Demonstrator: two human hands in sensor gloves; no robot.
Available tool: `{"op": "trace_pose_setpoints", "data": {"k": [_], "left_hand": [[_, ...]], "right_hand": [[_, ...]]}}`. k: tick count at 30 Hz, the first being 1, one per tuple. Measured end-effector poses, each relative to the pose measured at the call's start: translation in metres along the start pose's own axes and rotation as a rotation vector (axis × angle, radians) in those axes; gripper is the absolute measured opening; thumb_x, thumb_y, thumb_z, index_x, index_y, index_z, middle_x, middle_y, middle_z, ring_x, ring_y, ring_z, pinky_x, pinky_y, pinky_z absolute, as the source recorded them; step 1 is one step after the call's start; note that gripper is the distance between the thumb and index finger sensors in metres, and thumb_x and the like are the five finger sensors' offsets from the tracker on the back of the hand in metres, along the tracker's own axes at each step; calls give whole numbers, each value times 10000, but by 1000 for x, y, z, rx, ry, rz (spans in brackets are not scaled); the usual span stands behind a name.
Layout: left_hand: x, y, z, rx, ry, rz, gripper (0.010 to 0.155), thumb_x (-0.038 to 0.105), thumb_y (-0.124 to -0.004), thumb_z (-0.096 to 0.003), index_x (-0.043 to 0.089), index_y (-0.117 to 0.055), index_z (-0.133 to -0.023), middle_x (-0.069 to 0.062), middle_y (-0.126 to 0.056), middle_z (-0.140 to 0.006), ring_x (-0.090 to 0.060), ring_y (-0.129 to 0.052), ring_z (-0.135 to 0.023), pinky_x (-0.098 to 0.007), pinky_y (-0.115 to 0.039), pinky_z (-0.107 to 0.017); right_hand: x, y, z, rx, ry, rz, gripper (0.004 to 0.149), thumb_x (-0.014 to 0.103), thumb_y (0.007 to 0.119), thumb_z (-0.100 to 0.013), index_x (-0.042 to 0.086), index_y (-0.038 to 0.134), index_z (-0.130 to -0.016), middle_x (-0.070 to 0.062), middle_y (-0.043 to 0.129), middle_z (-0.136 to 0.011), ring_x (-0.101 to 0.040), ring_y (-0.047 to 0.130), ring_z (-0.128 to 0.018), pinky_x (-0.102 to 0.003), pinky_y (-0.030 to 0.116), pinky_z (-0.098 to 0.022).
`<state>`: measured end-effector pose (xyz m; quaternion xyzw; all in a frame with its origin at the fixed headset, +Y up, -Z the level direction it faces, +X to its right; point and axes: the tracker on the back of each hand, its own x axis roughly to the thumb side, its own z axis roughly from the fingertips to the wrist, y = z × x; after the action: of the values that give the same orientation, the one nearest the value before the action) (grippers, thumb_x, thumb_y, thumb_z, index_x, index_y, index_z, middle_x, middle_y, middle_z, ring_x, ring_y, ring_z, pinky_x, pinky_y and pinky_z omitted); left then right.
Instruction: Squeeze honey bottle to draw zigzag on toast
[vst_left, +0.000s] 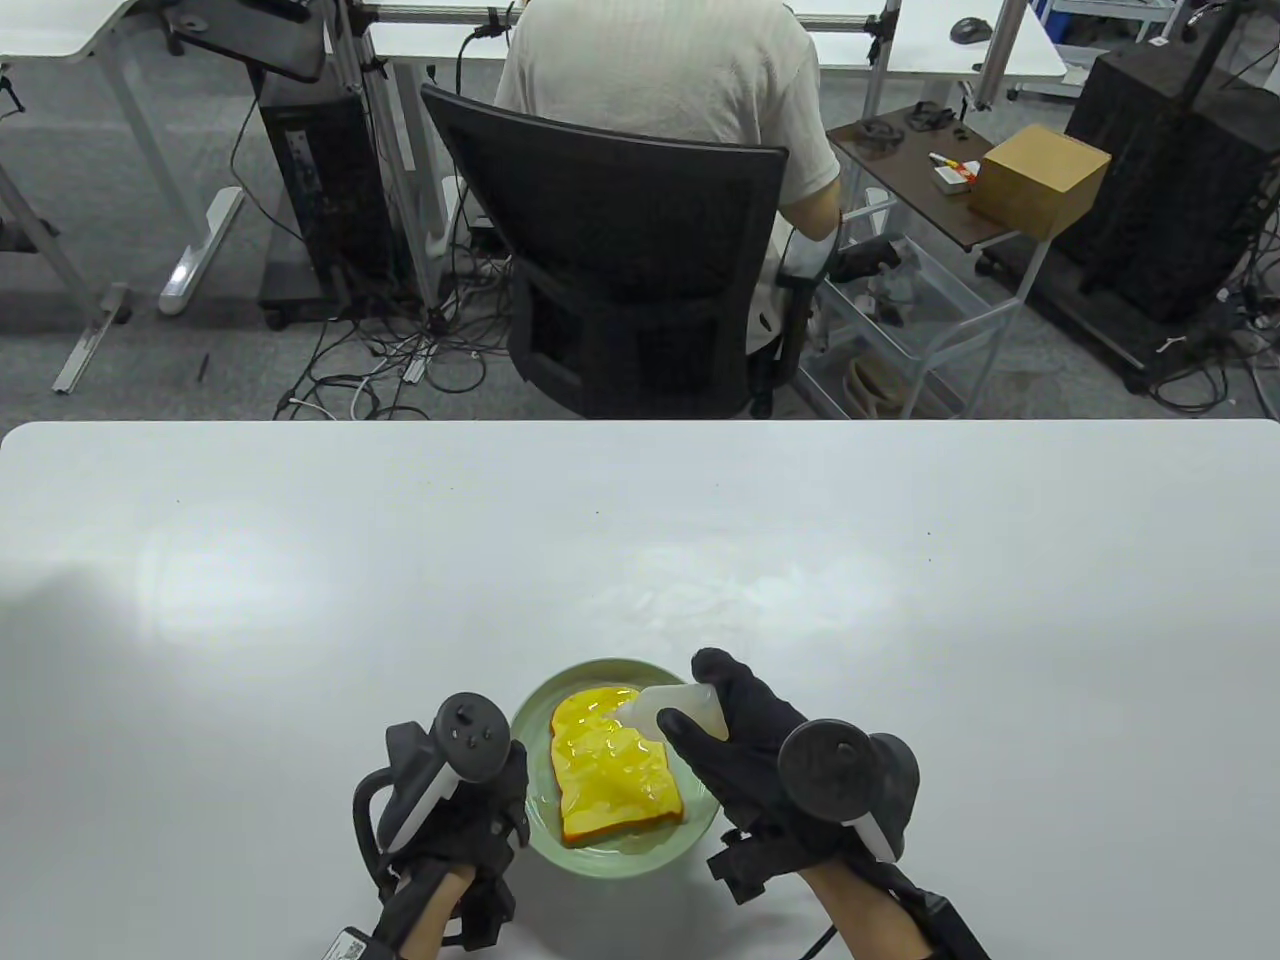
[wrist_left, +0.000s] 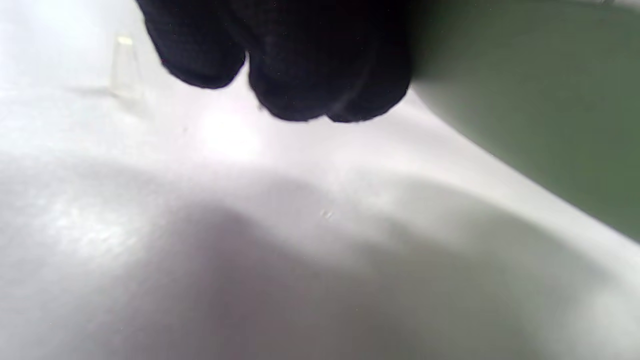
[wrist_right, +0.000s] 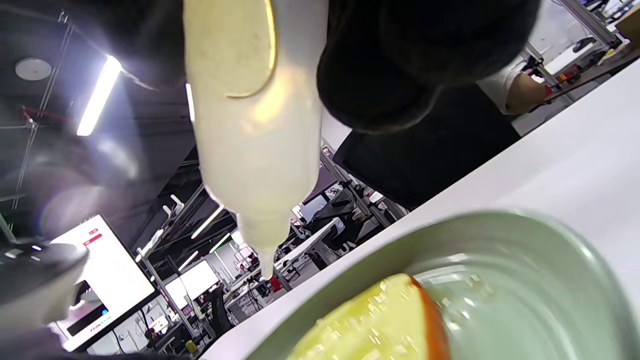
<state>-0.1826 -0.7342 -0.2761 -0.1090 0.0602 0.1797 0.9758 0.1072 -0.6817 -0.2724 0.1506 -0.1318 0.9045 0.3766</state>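
A slice of toast (vst_left: 612, 770) with a glossy yellow coating lies on a pale green plate (vst_left: 620, 858) near the table's front edge. My right hand (vst_left: 745, 735) grips a translucent whitish squeeze bottle (vst_left: 678, 708), tipped with its nozzle over the toast's upper right part. In the right wrist view the bottle (wrist_right: 255, 130) hangs down with its tip (wrist_right: 266, 272) above the toast (wrist_right: 380, 320). My left hand (vst_left: 480, 800) rests on the table against the plate's left rim; its curled fingers (wrist_left: 300, 65) sit beside the plate (wrist_left: 540, 100), holding nothing that I can see.
The white table (vst_left: 900, 620) stretches wide on all sides of the plate. Beyond its far edge a person sits in a black office chair (vst_left: 640, 270), with desks, cables and a cardboard box (vst_left: 1040, 180) behind.
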Motion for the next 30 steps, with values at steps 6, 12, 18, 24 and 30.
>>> {"op": "trace_pose_setpoints", "data": {"k": [6, 12, 18, 24, 30], "left_hand": [[10, 0, 16, 85, -49, -68, 489, 434, -694, -539, 120, -853, -879, 31, -952, -639, -84, -990, -344, -480, -815, -566], [24, -6, 16, 102, -95, -76, 489, 436, -693, -535, 123, -854, -874, 34, -953, -635, -81, -990, -339, -476, -819, -562], [26, -8, 15, 87, -114, -48, 491, 435, -692, -535, 120, -855, -874, 32, -953, -634, -82, -990, -338, -478, -818, -562], [23, -4, 12, 93, -103, -26, 491, 435, -692, -534, 120, -855, -873, 31, -953, -633, -82, -991, -337, -477, -819, -561], [27, 1, 5, 99, -109, -7, 492, 435, -695, -535, 117, -857, -873, 27, -955, -633, -85, -993, -337, -477, -819, -560]], "right_hand": [[9, 8, 4, -5, -35, 94, 699, 556, 786, -506, 56, 713, -989, -229, 939, -736, -282, 1006, -399, -386, 896, -234], [9, 15, 6, 4, -42, 150, 706, 552, 784, -501, 56, 701, -997, -235, 932, -750, -279, 1006, -403, -382, 896, -237], [-1, 13, 2, -4, 10, 152, 699, 544, 789, -500, 60, 706, -998, -243, 931, -749, -286, 1002, -402, -388, 891, -238], [-9, 1, -2, -49, 60, 205, 694, 538, 793, -503, 60, 711, -999, -248, 928, -749, -289, 997, -402, -389, 886, -239], [-12, -4, -3, -75, 78, 214, 692, 534, 794, -503, 59, 710, -1000, -253, 927, -749, -290, 995, -402, -391, 883, -239]]}}
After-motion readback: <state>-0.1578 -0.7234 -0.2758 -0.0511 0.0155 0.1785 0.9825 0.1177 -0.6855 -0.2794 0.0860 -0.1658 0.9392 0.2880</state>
